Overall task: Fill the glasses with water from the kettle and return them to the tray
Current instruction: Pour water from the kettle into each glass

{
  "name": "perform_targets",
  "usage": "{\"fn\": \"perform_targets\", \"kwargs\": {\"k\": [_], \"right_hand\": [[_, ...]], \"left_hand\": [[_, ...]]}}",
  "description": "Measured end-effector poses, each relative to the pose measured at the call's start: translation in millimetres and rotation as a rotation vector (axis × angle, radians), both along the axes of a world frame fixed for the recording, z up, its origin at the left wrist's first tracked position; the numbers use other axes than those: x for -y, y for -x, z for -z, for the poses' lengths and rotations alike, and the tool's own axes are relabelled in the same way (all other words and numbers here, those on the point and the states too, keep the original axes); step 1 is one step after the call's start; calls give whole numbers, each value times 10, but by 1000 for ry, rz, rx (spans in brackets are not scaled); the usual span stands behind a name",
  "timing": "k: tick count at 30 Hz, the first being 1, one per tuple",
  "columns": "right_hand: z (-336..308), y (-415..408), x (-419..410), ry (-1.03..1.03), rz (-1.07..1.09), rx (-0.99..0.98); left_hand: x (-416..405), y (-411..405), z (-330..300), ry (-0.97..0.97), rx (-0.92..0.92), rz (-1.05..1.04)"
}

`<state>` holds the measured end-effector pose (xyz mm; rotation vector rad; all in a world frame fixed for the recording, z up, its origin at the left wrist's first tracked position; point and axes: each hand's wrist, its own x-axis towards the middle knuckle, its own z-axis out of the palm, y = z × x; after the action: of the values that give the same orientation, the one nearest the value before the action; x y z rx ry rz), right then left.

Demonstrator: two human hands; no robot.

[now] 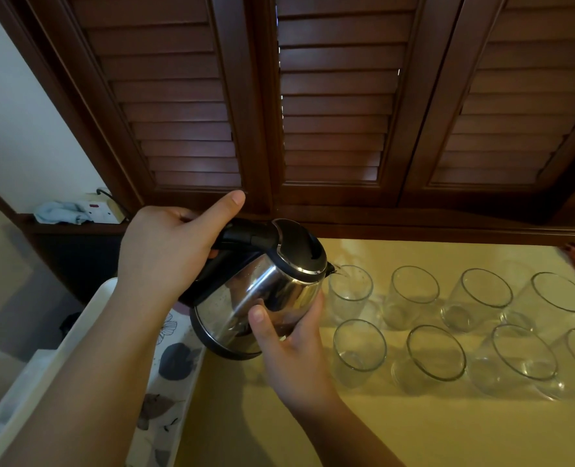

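The kettle (262,291) is held tilted above the yellow table (414,429), its spout over the nearest back-row glass (350,291). Its black handle is gripped by the left hand (164,251), and its steel body is cupped by the right hand (289,342). The tray (87,318) lies at the left.

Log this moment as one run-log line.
phase: pouring | left hand: grips kettle handle | right hand: supports kettle body | spout: over back-left glass | tray: no glasses visible
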<state>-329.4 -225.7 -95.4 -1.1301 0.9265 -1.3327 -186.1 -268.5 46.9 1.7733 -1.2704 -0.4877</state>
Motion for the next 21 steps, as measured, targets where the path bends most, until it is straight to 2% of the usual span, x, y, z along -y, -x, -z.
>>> {"fn": "perform_targets", "kwargs": {"k": [21], "right_hand": [[10, -50, 20, 5, -13, 22]], "left_hand": [[4, -2, -35, 14, 21, 16]]}}
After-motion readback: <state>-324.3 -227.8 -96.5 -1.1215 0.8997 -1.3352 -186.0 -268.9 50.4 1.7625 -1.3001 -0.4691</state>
